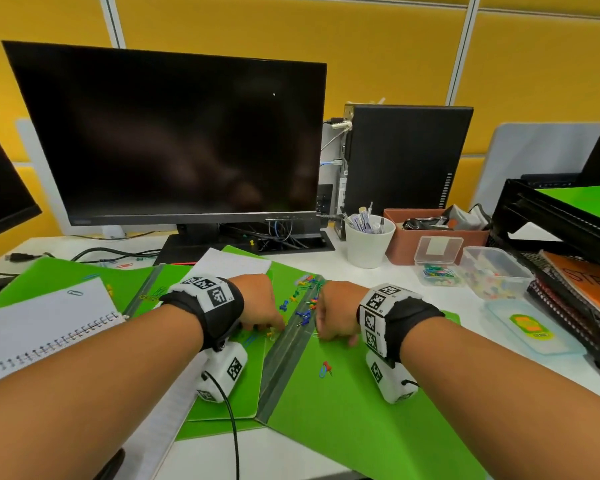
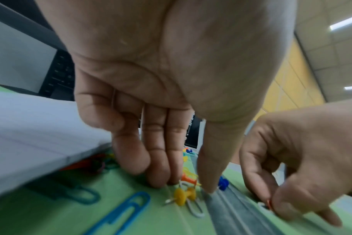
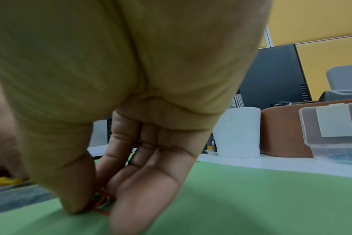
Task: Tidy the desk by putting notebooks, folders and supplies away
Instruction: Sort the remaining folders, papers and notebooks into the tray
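An open green folder (image 1: pixel 343 393) with a grey spine lies in front of me, strewn with coloured pushpins (image 1: pixel 302 299) and paper clips. My left hand (image 2: pixel 187 186) stands with straight fingers (image 2: pixel 163 174) and thumb tip down on the folder (image 2: pixel 131 182). An orange pushpin (image 2: pixel 189 178) and a yellow pushpin (image 2: pixel 181 197) lie between them, over a white clip (image 2: pixel 195 208). My right hand (image 3: pixel 100 201), just right of the spine (image 1: pixel 291 337), pinches a small bunch of orange and green paper clips (image 3: pixel 103 200) between thumb and fingers. A spiral notebook (image 1: pixel 42 323) lies at the left.
Two open clear boxes stand at the right, one with paper clips (image 1: pixel 437 271), one with pushpins (image 1: pixel 492 275), a lid (image 1: pixel 530 327) beside them. A white pen cup (image 1: pixel 368 244), brown box (image 1: pixel 437 237), black tray rack (image 1: pixel 551 216) holding notebooks, monitor (image 1: pixel 174 140) and PC tower (image 1: pixel 406 157) stand behind.
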Available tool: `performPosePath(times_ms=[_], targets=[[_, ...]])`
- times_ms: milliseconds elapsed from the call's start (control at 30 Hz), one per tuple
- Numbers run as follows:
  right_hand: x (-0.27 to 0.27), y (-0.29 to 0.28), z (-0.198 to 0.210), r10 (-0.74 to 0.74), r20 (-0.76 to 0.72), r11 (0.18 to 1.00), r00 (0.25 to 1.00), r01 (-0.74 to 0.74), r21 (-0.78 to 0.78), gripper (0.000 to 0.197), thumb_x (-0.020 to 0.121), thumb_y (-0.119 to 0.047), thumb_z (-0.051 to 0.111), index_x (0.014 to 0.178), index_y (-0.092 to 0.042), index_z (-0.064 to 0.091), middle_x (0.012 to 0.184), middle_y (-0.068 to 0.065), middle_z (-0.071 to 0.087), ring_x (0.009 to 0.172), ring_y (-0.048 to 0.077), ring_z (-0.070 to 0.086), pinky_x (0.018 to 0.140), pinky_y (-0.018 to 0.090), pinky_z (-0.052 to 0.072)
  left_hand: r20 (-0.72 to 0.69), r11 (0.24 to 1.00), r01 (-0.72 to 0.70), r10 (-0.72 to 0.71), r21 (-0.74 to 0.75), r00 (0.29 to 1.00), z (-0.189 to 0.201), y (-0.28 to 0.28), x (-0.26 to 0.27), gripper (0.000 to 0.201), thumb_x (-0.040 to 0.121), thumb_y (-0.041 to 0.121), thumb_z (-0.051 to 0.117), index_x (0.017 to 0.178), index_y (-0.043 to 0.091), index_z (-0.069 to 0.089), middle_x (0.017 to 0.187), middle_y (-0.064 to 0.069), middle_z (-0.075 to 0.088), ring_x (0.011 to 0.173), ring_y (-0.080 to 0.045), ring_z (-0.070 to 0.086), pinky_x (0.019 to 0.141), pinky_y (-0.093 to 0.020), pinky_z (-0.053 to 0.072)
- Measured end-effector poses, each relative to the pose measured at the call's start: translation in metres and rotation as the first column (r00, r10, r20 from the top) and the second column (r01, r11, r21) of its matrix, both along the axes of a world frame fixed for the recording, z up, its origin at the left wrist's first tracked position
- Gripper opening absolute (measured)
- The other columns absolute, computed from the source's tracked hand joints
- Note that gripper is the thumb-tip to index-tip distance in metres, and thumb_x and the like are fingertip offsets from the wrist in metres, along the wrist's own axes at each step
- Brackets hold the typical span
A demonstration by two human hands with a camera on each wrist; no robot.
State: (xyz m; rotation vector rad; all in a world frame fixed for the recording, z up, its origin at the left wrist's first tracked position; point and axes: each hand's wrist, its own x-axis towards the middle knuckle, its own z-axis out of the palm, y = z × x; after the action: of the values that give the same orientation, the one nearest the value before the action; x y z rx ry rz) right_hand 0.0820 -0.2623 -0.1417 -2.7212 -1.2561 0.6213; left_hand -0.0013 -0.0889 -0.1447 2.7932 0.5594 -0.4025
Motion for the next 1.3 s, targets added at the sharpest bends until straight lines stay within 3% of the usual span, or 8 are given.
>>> performPosePath(times_ms=[133,300,533,667,767,867,1033,1300], targets=[[0.0,0.0,-0.002,0.025,0.035,0.999,0.999,-0.025,0.022,0.014,0.089,-0.011,0.073,0.102,-0.007,0.078,0.076,-0.002,0.066,0.048,0.004,0.053,0.035,0.011,0.042,-0.036,0.994,0.04,-0.036,0.098,0.999,-0.007,-0.008,0.008,0.032,0.081,0.042,0.08,0.091,0.012,0.08,0.085,-0.004,0.079,0.081,-0.02,0.075,0.081,-0.036,0.062],[0.0,-0.002,-0.004,0.012,-0.002,0.998,1.0,-0.012,0.06,0.019,0.089,-0.008,0.074,0.107,-0.009,0.077,0.072,-0.006,0.061,0.034,0.0,0.051,0.032,0.009,0.036,-0.057,0.997,0.064,-0.061,0.054,0.997,-0.01,-0.011,0.009,0.032,0.083,0.035,0.079,0.099,0.008,0.079,0.1,-0.01,0.077,0.078,-0.02,0.062,0.084,-0.037,0.059],[-0.002,-0.006,-0.007,0.031,-0.017,0.998,0.999,-0.031,0.05,0.016,0.089,-0.009,0.073,0.104,-0.005,0.078,0.089,0.003,0.069,0.053,0.006,0.054,0.033,0.01,0.041,0.084,1.0,0.004,-0.002,-0.03,0.996,0.01,-0.001,0.009,0.016,0.086,0.022,0.076,0.091,0.007,0.078,0.083,-0.005,0.072,0.071,-0.017,0.061,0.07,-0.03,0.053],[0.002,-0.007,-0.006,0.017,-0.025,0.998,1.0,-0.015,0.069,0.011,0.09,-0.011,0.073,0.099,-0.007,0.078,0.089,0.005,0.073,0.055,0.014,0.063,0.047,0.019,0.056,0.225,0.998,-0.063,0.067,-0.024,0.972,0.02,0.002,0.022,0.007,0.086,0.018,0.077,0.094,0.018,0.077,0.083,0.002,0.073,0.068,-0.01,0.066,0.063,-0.024,0.052],[0.008,-0.011,-0.009,-0.052,-0.066,0.992,0.997,0.059,0.109,0.003,0.089,-0.012,0.073,0.089,-0.012,0.076,0.087,0.008,0.076,0.066,0.026,0.073,0.069,0.04,0.065,0.263,0.998,-0.061,0.054,0.02,0.963,0.017,-0.003,0.036,0.025,0.085,0.023,0.08,0.11,0.021,0.076,0.092,0.006,0.07,0.076,-0.012,0.064,0.072,-0.026,0.051],[0.014,-0.018,-0.01,-0.108,-0.11,0.981,0.988,0.124,0.146,0.004,0.088,-0.009,0.072,0.086,-0.012,0.073,0.086,0.012,0.078,0.072,0.026,0.076,0.078,0.041,0.065,0.237,0.998,-0.044,0.032,0.044,0.971,0.007,-0.009,0.051,0.027,0.084,0.021,0.081,0.11,0.016,0.079,0.11,0.002,0.074,0.088,-0.015,0.065,0.081,-0.031,0.056],[0.017,-0.024,-0.01,-0.116,-0.151,0.976,0.982,0.141,0.168,0.003,0.089,-0.01,0.073,0.087,-0.013,0.072,0.091,0.013,0.078,0.082,0.026,0.078,0.084,0.04,0.064,0.226,0.995,-0.019,-0.003,0.095,0.974,-0.007,-0.02,0.073,0.018,0.087,0.016,0.076,0.102,0.025,0.082,0.098,0.006,0.073,0.087,-0.016,0.066,0.081,-0.028,0.055],[0.017,-0.019,-0.012,-0.077,-0.055,0.989,0.996,0.083,0.125,0.011,0.089,-0.011,0.069,0.096,-0.009,0.076,0.09,0.009,0.079,0.078,0.024,0.078,0.08,0.043,0.064,0.181,0.98,-0.093,0.061,0.176,0.982,-0.021,-0.025,0.106,0.021,0.08,0.026,0.082,0.097,0.016,0.076,0.097,-0.003,0.076,0.085,-0.023,0.071,0.079,-0.038,0.062]])
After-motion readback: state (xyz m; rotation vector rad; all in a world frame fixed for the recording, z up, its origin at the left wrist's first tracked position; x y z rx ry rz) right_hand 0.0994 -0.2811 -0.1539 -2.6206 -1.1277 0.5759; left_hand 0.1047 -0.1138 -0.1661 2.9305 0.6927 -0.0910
